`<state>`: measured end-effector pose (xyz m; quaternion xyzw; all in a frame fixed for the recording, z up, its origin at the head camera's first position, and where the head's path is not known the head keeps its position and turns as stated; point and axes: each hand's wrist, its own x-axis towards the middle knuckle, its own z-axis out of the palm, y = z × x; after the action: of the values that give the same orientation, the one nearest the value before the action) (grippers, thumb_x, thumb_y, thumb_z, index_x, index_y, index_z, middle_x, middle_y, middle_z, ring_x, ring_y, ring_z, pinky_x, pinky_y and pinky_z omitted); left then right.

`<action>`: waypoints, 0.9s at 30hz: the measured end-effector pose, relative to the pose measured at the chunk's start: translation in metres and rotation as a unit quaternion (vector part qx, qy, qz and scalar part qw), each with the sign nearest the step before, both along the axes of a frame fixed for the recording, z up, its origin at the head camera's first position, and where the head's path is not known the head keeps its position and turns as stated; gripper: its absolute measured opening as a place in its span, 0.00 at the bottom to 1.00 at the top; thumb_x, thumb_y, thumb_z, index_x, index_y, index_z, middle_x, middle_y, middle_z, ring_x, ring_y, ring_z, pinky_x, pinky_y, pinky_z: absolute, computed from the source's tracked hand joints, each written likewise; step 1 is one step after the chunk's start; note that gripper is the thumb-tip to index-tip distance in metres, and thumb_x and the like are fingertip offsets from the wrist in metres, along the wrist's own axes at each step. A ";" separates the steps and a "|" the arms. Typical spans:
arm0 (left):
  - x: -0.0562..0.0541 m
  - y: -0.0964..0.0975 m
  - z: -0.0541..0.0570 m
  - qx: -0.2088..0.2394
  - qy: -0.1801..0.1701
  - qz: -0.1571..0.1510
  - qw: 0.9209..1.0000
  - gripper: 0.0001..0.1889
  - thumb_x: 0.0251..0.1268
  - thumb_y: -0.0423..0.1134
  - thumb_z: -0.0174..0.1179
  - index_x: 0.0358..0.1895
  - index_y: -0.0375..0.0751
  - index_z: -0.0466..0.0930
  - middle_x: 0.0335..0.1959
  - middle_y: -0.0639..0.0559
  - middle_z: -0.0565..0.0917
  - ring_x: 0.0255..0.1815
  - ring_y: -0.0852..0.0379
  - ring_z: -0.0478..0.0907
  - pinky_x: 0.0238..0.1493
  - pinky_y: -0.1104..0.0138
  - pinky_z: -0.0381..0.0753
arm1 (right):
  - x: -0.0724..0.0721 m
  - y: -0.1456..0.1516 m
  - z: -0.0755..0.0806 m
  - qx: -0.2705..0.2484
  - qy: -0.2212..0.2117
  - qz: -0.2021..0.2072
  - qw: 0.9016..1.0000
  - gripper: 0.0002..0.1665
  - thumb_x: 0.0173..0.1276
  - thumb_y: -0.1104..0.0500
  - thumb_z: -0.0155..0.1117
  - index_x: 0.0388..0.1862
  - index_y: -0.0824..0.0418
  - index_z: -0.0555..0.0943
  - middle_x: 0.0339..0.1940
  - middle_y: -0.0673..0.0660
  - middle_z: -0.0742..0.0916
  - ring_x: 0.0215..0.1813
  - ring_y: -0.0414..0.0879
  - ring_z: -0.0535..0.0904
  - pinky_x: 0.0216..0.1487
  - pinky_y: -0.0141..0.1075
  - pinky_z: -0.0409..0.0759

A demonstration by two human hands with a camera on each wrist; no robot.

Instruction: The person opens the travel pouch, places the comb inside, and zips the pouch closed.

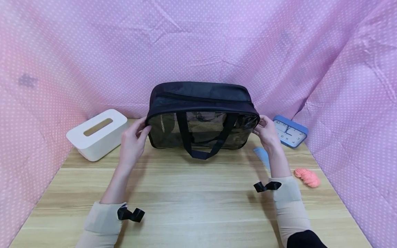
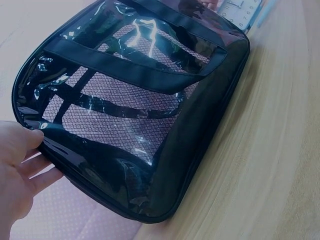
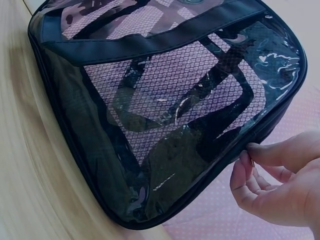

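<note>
A black bag (image 1: pixel 203 98) with a see-through front stands upright toward the back of the wooden table. Its strap handle (image 1: pixel 200 154) hangs down over the front, and mesh shows through the clear panel in both wrist views. My left hand (image 1: pixel 133 143) holds the bag's left side, thumb at the front edge and fingers (image 2: pixel 42 172) behind it. On the opposite side my right hand (image 1: pixel 268 134) pinches the piping at the bag's edge between thumb and fingers (image 3: pixel 245 172). The zip along the top runs beneath a dark fabric flap.
To the left sits a white tissue box (image 1: pixel 103 144) with a slot on top. Right of the bag are a blue clock (image 1: pixel 289 132), a light blue comb (image 1: pixel 262 156) partly behind my forearm, and a coral yarn skein (image 1: pixel 307 177). A pink dotted cloth (image 1: pixel 198 41) encloses the table.
</note>
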<state>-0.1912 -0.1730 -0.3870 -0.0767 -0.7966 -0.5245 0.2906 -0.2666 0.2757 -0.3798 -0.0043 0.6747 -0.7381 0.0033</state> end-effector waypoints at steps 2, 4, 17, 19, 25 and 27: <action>0.000 0.000 0.000 0.002 0.002 -0.001 1.000 0.15 0.73 0.29 0.60 0.59 0.33 0.84 0.52 0.34 0.89 0.46 0.84 0.78 0.48 0.89 0.76 | 0.000 0.001 0.001 -0.015 0.008 -0.003 1.000 0.15 0.74 0.76 0.53 0.44 0.56 0.76 0.36 0.44 0.85 0.37 0.36 0.80 0.40 0.26 0.83; 0.000 0.000 0.001 0.004 0.003 -0.002 1.000 0.15 0.73 0.29 0.60 0.59 0.33 0.84 0.52 0.35 0.89 0.47 0.84 0.78 0.49 0.89 0.76 | 0.000 0.003 0.003 -0.030 0.013 -0.008 0.999 0.15 0.74 0.76 0.55 0.44 0.56 0.77 0.33 0.44 0.87 0.36 0.35 0.82 0.39 0.26 0.83; 0.000 0.000 -0.004 -0.004 0.038 0.013 0.999 0.15 0.73 0.28 0.61 0.59 0.37 0.86 0.54 0.38 0.89 0.47 0.86 0.78 0.48 0.89 0.76 | -0.001 0.005 0.006 -0.049 -0.035 -0.057 0.997 0.07 0.71 0.67 0.67 0.39 0.55 0.81 0.28 0.45 0.88 0.28 0.37 0.83 0.37 0.28 0.85; -0.001 0.000 -0.004 -0.010 0.043 0.015 0.999 0.16 0.73 0.28 0.60 0.60 0.39 0.86 0.55 0.40 0.88 0.48 0.87 0.77 0.48 0.89 0.76 | -0.001 0.007 0.007 -0.048 -0.038 -0.054 0.997 0.07 0.72 0.67 0.66 0.39 0.56 0.80 0.26 0.45 0.88 0.27 0.38 0.83 0.36 0.28 0.85; -0.003 0.001 -0.004 -0.020 0.055 0.019 0.998 0.17 0.73 0.28 0.61 0.61 0.39 0.85 0.57 0.40 0.87 0.50 0.89 0.76 0.48 0.90 0.75 | -0.003 0.014 0.015 -0.053 -0.040 -0.034 0.997 0.08 0.71 0.70 0.65 0.38 0.58 0.79 0.24 0.46 0.88 0.26 0.39 0.84 0.34 0.29 0.85; -0.003 0.002 -0.005 -0.022 0.056 0.022 0.998 0.17 0.72 0.27 0.61 0.60 0.38 0.85 0.57 0.40 0.87 0.50 0.89 0.76 0.48 0.90 0.75 | -0.004 0.016 0.021 -0.051 -0.046 -0.028 0.997 0.08 0.70 0.70 0.66 0.38 0.58 0.79 0.24 0.47 0.88 0.26 0.40 0.84 0.34 0.29 0.85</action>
<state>-0.1941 -0.1715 -0.3915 -0.0950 -0.7918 -0.4957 0.3439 -0.2703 0.2921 -0.3591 0.0480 0.6352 -0.7707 0.0135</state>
